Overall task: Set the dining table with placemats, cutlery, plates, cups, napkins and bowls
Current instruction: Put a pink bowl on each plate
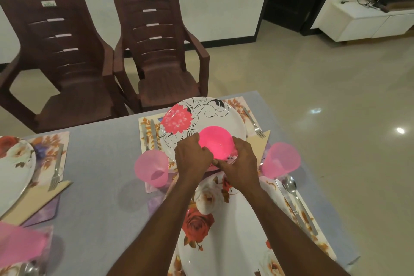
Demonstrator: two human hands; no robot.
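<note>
Two hands hold a bright pink bowl (216, 142) over the near edge of a flower-patterned plate (201, 116) at the far place setting of a grey worktop (100, 163). The left hand (192, 158) curls round the bowl's left side and the right hand (240, 161) round its right side, the fingers (224, 162) of both clenched on the rim nearest the camera and meeting beneath it. The bowl sits between the two palms, its opening turned up and toward the camera; nothing can be seen inside it. Whether it rests on the plate or is held just above it cannot be told.

The plate lies on a leaf-print placemat (237, 102). On the mat's left lie a knife (154, 133) and another piece of cutlery, long axes running away from the camera; on its right a fork (253, 122) lies with tines pointing toward the camera, its tip on a beige napkin (261, 143). A pale pink cup (152, 167) stands left of the hands and a second pink cup (281, 162) right of them, both seen tilted by the wide lens.

Nearer the camera, a rose-patterned plate (224, 231) lies under the forearms, with a spoon (291, 186) and knife on its right. Two brown plastic chairs (156, 51) stand beyond the worktop.
</note>
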